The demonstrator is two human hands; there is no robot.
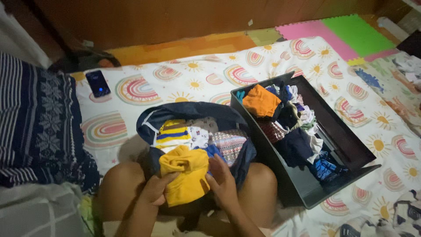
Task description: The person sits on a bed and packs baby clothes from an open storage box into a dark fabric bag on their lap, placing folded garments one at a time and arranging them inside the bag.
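Both hands hold a yellow garment (186, 177) over the lap. The left hand (155, 189) grips its left edge, fingers closed on the cloth; the right hand (222, 179) presses its right side, fingers curled, probably pinching it. Just beyond lies a navy bag (193, 112) of folded clothes; a dark bin (351, 147) of clothes stands on the bed at right.

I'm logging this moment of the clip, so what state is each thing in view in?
yellow garment: bunched, gripped by both hands
left hand: closed on the garment
right hand: pressed on the garment
dark blue bag: open, holding clothes
dark bin: open, part filled with folded clothes
orange garment: folded, in the bin
phone: screen lit
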